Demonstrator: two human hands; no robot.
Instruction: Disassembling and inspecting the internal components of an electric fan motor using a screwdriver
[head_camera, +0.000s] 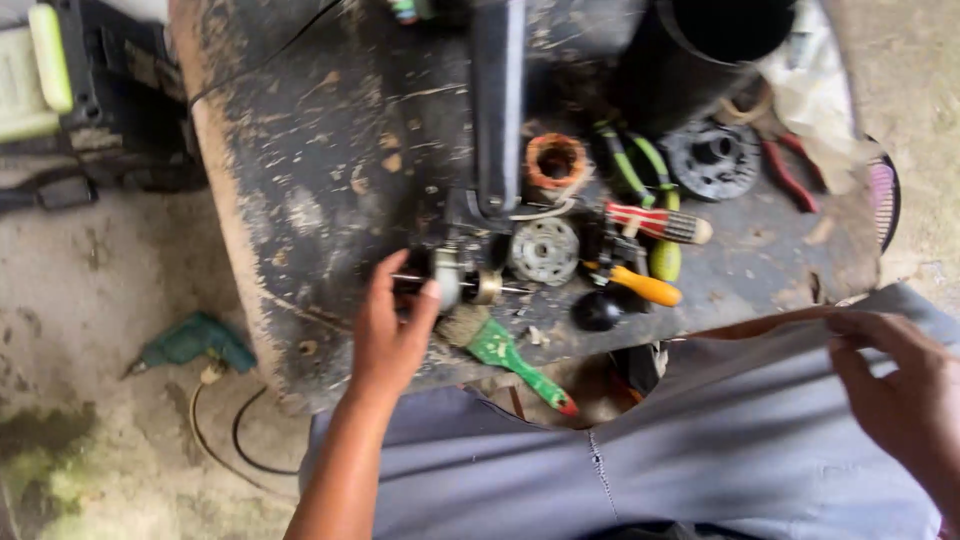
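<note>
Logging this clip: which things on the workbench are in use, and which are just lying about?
In use:
left hand on the small motor shaft assembly
right hand on grey cloth

Lying about:
green brush
screwdrivers
round metal disc
copper coil
red pliers
green drill on the floor

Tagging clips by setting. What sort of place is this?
Likely an informal repair workshop. A scuffed, grimy workbench on a bare concrete floor holds screwdrivers, pliers and a copper-wound coil. The left hand grips a small shafted metal part. A green power drill lies on the floor.
</note>
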